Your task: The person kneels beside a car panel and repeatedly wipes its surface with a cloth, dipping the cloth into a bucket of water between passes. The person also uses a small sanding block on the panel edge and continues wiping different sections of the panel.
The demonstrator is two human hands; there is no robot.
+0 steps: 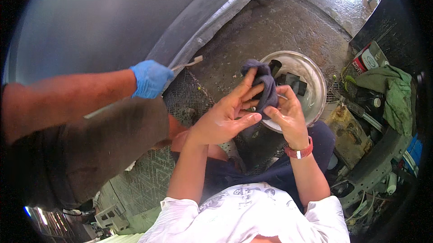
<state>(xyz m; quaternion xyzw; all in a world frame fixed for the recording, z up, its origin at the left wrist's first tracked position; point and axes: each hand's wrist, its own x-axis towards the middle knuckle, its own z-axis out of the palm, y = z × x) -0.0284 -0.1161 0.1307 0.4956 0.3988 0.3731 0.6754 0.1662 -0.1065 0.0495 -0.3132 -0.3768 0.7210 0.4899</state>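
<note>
My left hand (225, 113) has its fingers stretched out and the thumb apart, and a dark grey cloth (269, 90) lies against its fingers. The fingertips are partly hidden by folds of the cloth. Between thumb and fingers, my right hand (289, 117) grips the lower end of the same cloth. Both hands are above the near left rim of a round whitish basin (319, 107). Inside the basin lie dark blocks (295, 83) and a dark cylindrical piece (274, 66).
At left, a co-worker's blue-gloved hand (151, 79) holds a thin pale-handled brush (189, 64) beside a large grey curved panel (112, 22). To the right are a metal can (370, 58), a green cloth (390, 87) and a rusty box-like part (346, 130). Wet concrete floor (288, 26) lies beyond.
</note>
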